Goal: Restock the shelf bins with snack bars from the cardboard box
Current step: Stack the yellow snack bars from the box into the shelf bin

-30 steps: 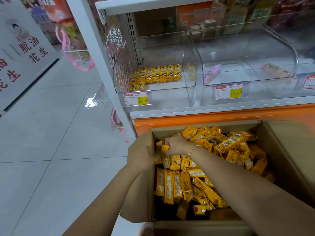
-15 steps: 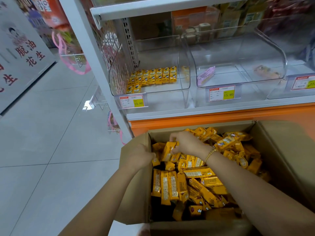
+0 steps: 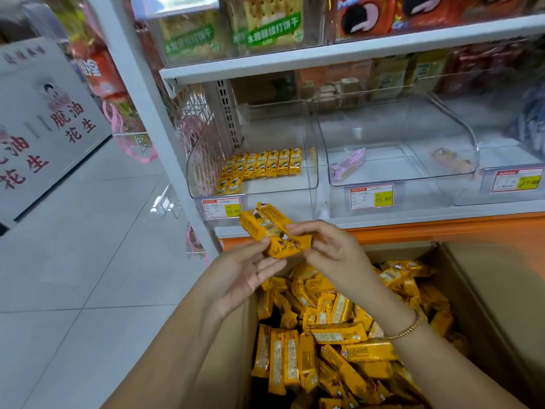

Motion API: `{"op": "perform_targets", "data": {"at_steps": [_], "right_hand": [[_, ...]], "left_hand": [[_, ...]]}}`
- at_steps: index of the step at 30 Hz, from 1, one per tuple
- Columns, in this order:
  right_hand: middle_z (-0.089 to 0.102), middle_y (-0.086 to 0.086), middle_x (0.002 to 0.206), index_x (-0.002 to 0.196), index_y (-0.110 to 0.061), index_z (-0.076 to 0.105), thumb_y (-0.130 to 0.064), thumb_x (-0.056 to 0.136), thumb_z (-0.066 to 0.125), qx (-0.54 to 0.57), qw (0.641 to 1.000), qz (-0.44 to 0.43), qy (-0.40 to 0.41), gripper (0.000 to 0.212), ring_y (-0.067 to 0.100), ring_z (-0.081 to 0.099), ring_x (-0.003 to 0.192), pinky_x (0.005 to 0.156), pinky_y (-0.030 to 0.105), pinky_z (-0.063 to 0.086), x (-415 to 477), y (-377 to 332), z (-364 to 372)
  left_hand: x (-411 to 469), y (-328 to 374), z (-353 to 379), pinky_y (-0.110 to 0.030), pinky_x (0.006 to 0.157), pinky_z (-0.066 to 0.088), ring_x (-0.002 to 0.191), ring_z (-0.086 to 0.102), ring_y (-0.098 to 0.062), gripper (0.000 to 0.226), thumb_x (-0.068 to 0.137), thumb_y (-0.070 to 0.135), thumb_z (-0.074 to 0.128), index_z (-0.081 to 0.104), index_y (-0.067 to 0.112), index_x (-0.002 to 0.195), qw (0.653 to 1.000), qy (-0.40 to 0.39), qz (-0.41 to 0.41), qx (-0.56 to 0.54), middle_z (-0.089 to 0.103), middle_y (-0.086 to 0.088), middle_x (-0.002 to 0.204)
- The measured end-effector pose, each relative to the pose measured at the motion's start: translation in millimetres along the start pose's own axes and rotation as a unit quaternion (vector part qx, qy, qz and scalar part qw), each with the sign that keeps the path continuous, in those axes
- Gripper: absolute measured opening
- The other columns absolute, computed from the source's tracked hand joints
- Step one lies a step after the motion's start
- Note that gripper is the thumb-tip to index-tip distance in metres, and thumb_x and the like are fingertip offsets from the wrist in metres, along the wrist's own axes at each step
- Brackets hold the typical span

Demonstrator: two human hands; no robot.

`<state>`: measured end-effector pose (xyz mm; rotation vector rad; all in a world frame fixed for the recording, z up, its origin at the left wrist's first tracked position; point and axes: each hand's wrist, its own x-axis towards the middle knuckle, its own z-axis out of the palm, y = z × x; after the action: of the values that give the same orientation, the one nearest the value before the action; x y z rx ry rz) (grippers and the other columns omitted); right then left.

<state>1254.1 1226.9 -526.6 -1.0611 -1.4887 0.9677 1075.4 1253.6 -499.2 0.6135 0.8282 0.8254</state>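
Both hands hold a small bunch of yellow snack bars [image 3: 269,228] above the cardboard box [image 3: 486,290], just below the shelf front. My left hand [image 3: 241,273] supports the bunch from beneath, thumb and fingertips pinching its lower end. My right hand [image 3: 333,252] pinches the right end of the bunch. The box is heaped with many yellow snack bars [image 3: 324,343]. On the shelf, the clear left bin [image 3: 253,190] holds a neat row of several yellow bars [image 3: 262,165] at its back left.
A second clear bin [image 3: 398,172] to the right holds one pink bar [image 3: 346,165] and one pale bar [image 3: 451,159]. Price tags [image 3: 222,208] hang on the bin fronts. A white shelf post [image 3: 147,113] stands left, with open tiled floor [image 3: 73,261] beyond. Cracker packs [image 3: 265,25] fill the upper shelf.
Both hands have come up out of the box with a bunch of yellow bars, toward the left bin. The left hand has let go of the box flap. The camera has tilted up.
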Motion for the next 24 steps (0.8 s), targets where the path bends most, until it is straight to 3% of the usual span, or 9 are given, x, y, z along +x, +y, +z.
{"op": "perform_targets", "data": {"at_steps": [2, 5, 7, 9, 12, 15, 18, 22, 24], "right_hand": [[0.069, -0.002, 0.11, 0.107, -0.022, 0.065, -0.008, 0.084, 0.053, 0.084, 0.996, 0.017, 0.034, 0.029, 0.012, 0.061, 0.11, 0.096, 0.03, 0.048, 1.3, -5.2, -3.7], [0.068, 0.008, 0.104, 0.117, -0.026, 0.061, -0.014, 0.088, 0.065, 0.124, 0.988, 0.068, 0.067, 0.031, 0.018, 0.064, 0.101, 0.09, 0.029, 0.052, 4.6, -7.3, -8.7], [0.069, 0.007, 0.107, 0.123, -0.025, 0.059, -0.009, 0.087, 0.064, 0.143, 0.983, 0.104, 0.043, 0.04, 0.016, 0.064, 0.101, 0.091, 0.026, 0.051, 5.6, -7.6, -12.7], [0.069, 0.0, 0.115, 0.126, -0.022, 0.059, -0.008, 0.089, 0.061, 0.148, 0.982, 0.116, -0.001, 0.04, 0.011, 0.063, 0.108, 0.095, 0.026, 0.05, 4.8, -10.6, -16.3], [0.07, -0.009, 0.113, 0.128, -0.026, 0.057, -0.008, 0.091, 0.059, 0.137, 0.985, 0.107, -0.023, 0.041, 0.006, 0.064, 0.109, 0.091, 0.021, 0.051, 2.6, -14.8, -14.0], [0.071, -0.012, 0.099, 0.116, -0.042, 0.061, -0.01, 0.084, 0.069, 0.045, 0.994, 0.068, 0.078, 0.045, 0.001, 0.064, 0.095, 0.079, 0.012, 0.049, 0.0, -15.7, -5.4], [0.062, -0.011, 0.103, 0.115, -0.043, 0.063, -0.012, 0.081, 0.074, -0.079, 0.986, 0.015, 0.145, 0.048, -0.003, 0.055, 0.097, 0.075, 0.005, 0.043, -4.3, -16.9, 1.2], [0.06, -0.018, 0.114, 0.117, -0.038, 0.064, -0.012, 0.087, 0.067, -0.076, 0.988, -0.021, 0.135, 0.04, -0.009, 0.052, 0.106, 0.075, 0.003, 0.042, -5.1, -25.7, 1.3], [0.061, -0.02, 0.117, 0.117, -0.037, 0.065, -0.024, 0.087, 0.067, -0.042, 0.993, -0.011, 0.108, 0.033, -0.007, 0.054, 0.11, 0.076, 0.004, 0.044, -3.2, -30.1, 3.1]], "left_hand": [[-2.1, 5.4, 1.1, -0.036, 0.084, 0.056, 0.093, 0.07, -0.028, 0.034, 0.078, 0.01, 0.059, 0.063, -0.002, 0.11, 0.999, -0.024, 0.011, 0.022, 0.067, -0.021, 0.112], [-4.4, 8.9, 2.0, -0.036, 0.085, 0.056, 0.104, 0.065, -0.031, 0.045, 0.076, 0.015, 0.074, 0.064, -0.001, 0.116, 0.994, -0.087, 0.021, 0.059, 0.062, -0.023, 0.12], [-4.6, 9.6, 1.6, -0.035, 0.087, 0.054, 0.112, 0.061, -0.033, 0.058, 0.072, 0.018, 0.08, 0.06, -0.001, 0.123, 0.988, -0.128, 0.029, 0.086, 0.059, -0.023, 0.125], [-5.3, 10.1, 2.9, -0.034, 0.088, 0.053, 0.115, 0.059, -0.034, 0.057, 0.074, 0.016, 0.077, 0.057, -0.001, 0.125, 0.984, -0.146, 0.031, 0.098, 0.057, -0.024, 0.127], [-4.6, 10.2, 3.2, -0.035, 0.089, 0.053, 0.117, 0.057, -0.035, 0.049, 0.08, 0.009, 0.07, 0.057, -0.001, 0.126, 0.983, -0.144, 0.037, 0.107, 0.057, -0.024, 0.128], [-3.3, 11.2, 4.2, -0.037, 0.09, 0.052, 0.12, 0.055, -0.036, 0.058, 0.077, 0.016, 0.076, 0.054, -0.001, 0.128, 0.984, -0.153, 0.049, 0.083, 0.055, -0.024, 0.13], [-3.4, 12.3, 7.8, -0.038, 0.092, 0.052, 0.121, 0.054, -0.037, 0.064, 0.074, 0.017, 0.078, 0.052, -0.003, 0.129, 0.984, -0.157, 0.06, 0.058, 0.054, -0.026, 0.131], [-4.0, 14.4, 7.8, -0.036, 0.091, 0.052, 0.121, 0.053, -0.036, 0.066, 0.076, 0.017, 0.077, 0.049, -0.003, 0.132, 0.982, -0.16, 0.076, 0.06, 0.054, -0.024, 0.132], [-3.4, 17.3, 5.7, -0.035, 0.091, 0.052, 0.122, 0.054, -0.035, 0.065, 0.076, 0.017, 0.076, 0.05, -0.001, 0.132, 0.982, -0.153, 0.088, 0.061, 0.054, -0.022, 0.132]]}}
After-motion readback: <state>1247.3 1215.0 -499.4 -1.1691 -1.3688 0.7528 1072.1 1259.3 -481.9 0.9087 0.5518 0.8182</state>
